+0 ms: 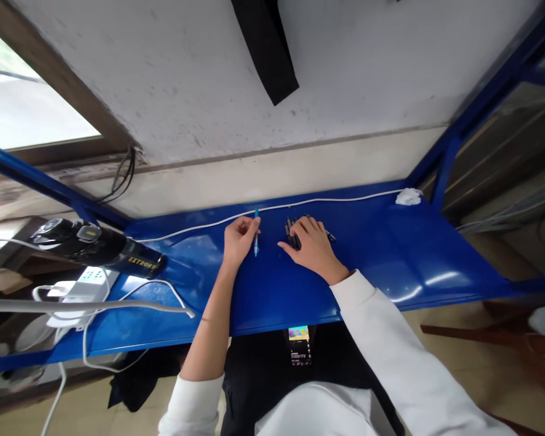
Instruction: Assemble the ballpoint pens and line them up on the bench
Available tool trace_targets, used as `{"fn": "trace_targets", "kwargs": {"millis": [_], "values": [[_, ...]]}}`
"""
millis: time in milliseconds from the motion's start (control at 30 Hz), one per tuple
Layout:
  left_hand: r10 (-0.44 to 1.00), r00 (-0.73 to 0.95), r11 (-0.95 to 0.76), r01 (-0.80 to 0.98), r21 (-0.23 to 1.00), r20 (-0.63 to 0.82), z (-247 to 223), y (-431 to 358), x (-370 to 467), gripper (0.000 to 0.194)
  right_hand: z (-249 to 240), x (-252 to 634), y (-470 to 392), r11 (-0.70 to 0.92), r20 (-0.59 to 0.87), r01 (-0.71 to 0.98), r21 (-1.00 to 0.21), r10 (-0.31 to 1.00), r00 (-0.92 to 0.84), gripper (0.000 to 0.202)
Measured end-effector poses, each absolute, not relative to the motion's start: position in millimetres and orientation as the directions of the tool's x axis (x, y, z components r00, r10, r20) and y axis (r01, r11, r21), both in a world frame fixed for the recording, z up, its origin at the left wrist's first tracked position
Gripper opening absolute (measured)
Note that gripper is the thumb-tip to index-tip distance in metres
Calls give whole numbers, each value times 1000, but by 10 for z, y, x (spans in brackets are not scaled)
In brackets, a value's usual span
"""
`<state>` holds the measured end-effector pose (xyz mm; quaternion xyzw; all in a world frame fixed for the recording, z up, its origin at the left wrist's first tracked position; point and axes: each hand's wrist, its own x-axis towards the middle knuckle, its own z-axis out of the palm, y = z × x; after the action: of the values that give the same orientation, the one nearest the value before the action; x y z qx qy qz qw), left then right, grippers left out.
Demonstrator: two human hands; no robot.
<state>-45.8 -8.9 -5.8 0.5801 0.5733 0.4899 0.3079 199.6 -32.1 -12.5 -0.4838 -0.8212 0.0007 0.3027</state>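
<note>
A slim blue pen [256,247] stands out between the pinched thumb and fingers of my left hand [240,238], just above the blue tabletop [272,297]. To its right, my right hand [315,247] rests over several dark pens [290,233], its thumb and fingers curved around the bunch. Part of the bunch is hidden under the palm, and one tip [330,235] sticks out on the right side.
A black bottle [118,251] lies at the left beside a white power strip [88,290] with cables. A thin white cable [345,199] runs along the back edge to crumpled white material [408,197]. A lit phone [300,346] is below the front edge.
</note>
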Motion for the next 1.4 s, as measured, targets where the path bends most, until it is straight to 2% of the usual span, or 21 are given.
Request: {"fn": "trace_targets", "kwargs": {"millis": [67,267,567,800,1100,1400], "values": [[976,-77,-135,523,842,204,-61,-107,-537,44,-147,2013,-345,505,468,827,-247,810,-355,37],[984,9,-125,737,664,176,-30,-144,-584,33,-185,1987,-349,491,417,844,-217,828,-375,27],[986,44,-121,850,513,160,-40,-145,-597,35,-174,1983,-340,480,402,851,-214,837,-371,24],[984,42,-123,862,491,173,-9,-162,-560,45,-131,1983,-367,474,406,857,-202,837,-367,24],[942,-18,-182,813,554,336,28,-180,-458,52,-147,1979,-350,487,424,839,-243,831,-360,20],[920,-77,-187,773,606,383,59,-191,-426,59,-116,1957,-386,512,387,806,-296,836,-389,29]]}}
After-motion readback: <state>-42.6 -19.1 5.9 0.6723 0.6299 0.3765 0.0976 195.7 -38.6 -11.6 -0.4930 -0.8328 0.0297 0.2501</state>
